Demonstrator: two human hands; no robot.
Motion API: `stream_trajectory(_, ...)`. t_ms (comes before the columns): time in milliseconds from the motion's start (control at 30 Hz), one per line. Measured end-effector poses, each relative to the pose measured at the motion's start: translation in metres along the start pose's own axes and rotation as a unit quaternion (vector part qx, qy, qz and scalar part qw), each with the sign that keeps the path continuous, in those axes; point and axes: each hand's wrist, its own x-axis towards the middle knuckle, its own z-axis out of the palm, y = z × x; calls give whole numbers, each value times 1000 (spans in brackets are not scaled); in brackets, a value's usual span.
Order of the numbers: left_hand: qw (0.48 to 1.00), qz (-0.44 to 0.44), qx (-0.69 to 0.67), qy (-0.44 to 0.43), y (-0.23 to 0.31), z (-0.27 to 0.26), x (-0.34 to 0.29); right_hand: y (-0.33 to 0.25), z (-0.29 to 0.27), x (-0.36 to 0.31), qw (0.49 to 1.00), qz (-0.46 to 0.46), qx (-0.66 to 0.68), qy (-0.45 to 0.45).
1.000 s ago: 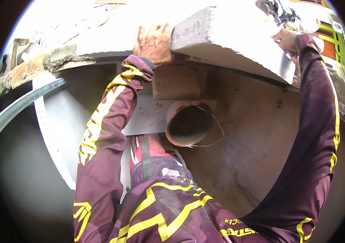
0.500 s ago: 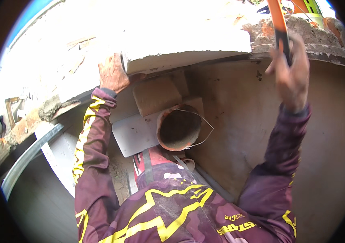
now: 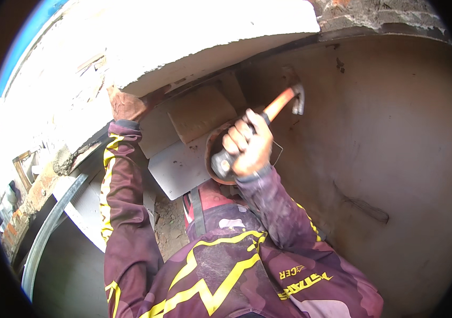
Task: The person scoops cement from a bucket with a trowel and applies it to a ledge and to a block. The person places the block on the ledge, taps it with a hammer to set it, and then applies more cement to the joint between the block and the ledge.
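Observation:
A long white block (image 3: 220, 55) with a rough lower edge lies along the top of the wall, its upper face washed out by sunlight. At its left end my left hand (image 3: 126, 104) grips the corner, the thumb reaching under it and the fingers lost in glare. My right hand (image 3: 250, 142) is wrapped round the dark handle of a claw hammer (image 3: 280, 104) with an orange shaft. It hangs below the block, apart from it, in front of a bucket (image 3: 216, 139) that it partly hides.
Beneath the block are a tan block (image 3: 200, 114) and a pale slab (image 3: 179, 170) beside the bucket. A curved metal strip (image 3: 51, 228) runs down at the left. Thin wire (image 3: 366, 208) lies against the brown surface (image 3: 401, 138) on the right. Broken masonry (image 3: 374, 15) edges the top right.
My right hand has brought the hammer down and leftward from the upper right to over the bucket. My left hand stays at the block's left end. The view has shifted somewhat.

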Motion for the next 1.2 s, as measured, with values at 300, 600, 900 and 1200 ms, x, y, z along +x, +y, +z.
stream_trajectory(300, 1000, -3, -9, -7, 12, -13, 4, 14, 33, 31, 994, 3, 90, 54)
stream_trajectory(600, 999, -16, 1, -36, 12, -9, 3, 17, 29, 39, 984, 30, 139, 106)
stream_trajectory(900, 999, -6, -5, -35, 5, -5, -2, 17, 29, 47, 992, 41, 115, 34)
stream_trajectory(1200, 1000, 20, 1, -14, -10, 14, -14, -4, 8, 12, 998, 63, 9, -20)
